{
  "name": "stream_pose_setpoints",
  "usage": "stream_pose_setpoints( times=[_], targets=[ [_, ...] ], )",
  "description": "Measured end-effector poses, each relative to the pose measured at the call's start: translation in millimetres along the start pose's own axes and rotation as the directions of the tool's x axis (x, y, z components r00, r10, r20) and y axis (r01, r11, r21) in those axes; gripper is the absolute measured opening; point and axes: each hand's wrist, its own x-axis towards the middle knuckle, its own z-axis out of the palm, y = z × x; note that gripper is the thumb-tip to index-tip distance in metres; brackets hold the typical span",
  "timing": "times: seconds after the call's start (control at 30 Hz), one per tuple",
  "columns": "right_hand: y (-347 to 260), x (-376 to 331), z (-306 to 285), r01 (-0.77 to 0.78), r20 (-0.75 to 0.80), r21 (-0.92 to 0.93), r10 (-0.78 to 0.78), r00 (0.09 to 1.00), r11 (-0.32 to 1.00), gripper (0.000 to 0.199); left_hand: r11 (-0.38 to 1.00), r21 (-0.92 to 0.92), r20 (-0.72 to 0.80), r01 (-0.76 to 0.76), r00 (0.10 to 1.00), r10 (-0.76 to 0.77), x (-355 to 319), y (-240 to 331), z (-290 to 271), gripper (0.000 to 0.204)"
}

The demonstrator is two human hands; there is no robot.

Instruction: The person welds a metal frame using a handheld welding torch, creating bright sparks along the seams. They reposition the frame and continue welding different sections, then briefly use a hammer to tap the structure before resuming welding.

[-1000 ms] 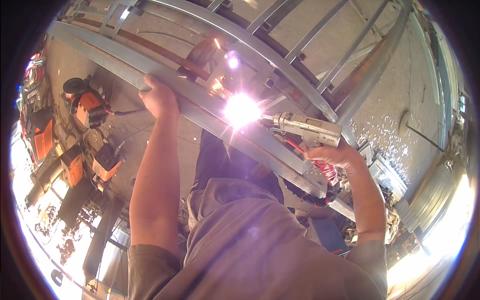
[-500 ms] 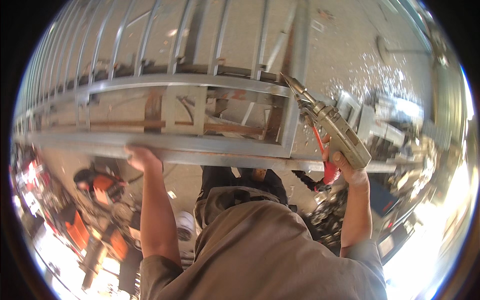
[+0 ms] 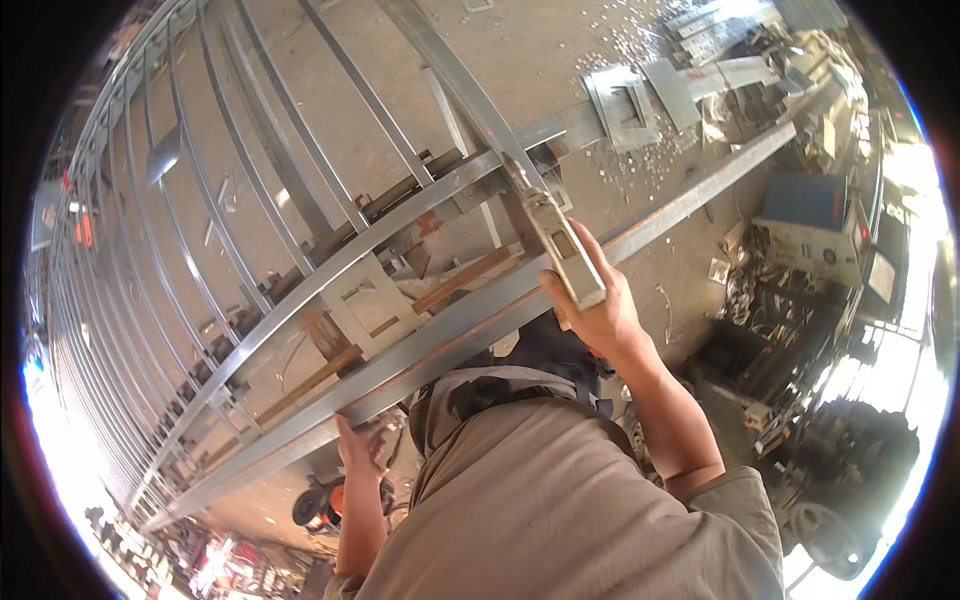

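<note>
Left hand [image 3: 362, 447]: we press its curled fingers against the lower frame rail [image 3: 430, 365].
Right hand [image 3: 598, 305]: we grip the welding tool [image 3: 560, 245], fingers closed.
Tool tip: meets the crossbar [image 3: 420, 190] joint.
Care: we judge steady bracing matters.
Beyond: metal offcuts [image 3: 640, 95].

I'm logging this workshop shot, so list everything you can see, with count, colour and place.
metal frame: one, grey bars and rails, across left and centre
welding tool: one, silver-grey, held at centre
cut metal plates: several, grey, floor at upper right
metal scraps: many, pale, scattered on floor
blue machine: one, blue and white, right
orange tool: one, orange and black, floor below frame
shirt: one, grey-brown, bottom centre
left hand: one, against frame's lower rail
right hand: one, gripping welding tool
</note>
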Motion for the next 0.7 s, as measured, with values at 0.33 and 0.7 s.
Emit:
stream_pose_setpoints(
  times=[0.33,0.7],
  targets=[
    [-6.4,10.8,45.6,0.059,-0.147,-0.132,-0.078,0.986,0.989,0.071,0.648,0.490,0.536,-0.583,0.788,0.304,-33.8,50.9,45.7,0.044],
    [-26.4,9.6,61.5,-0.032,-0.187,-0.225,-0.011,0.982,0.974,0.068,0.440,0.560,0.635,-0.702,0.705,0.316,-28.8,69.5,42.8,0.046]
  ],
)
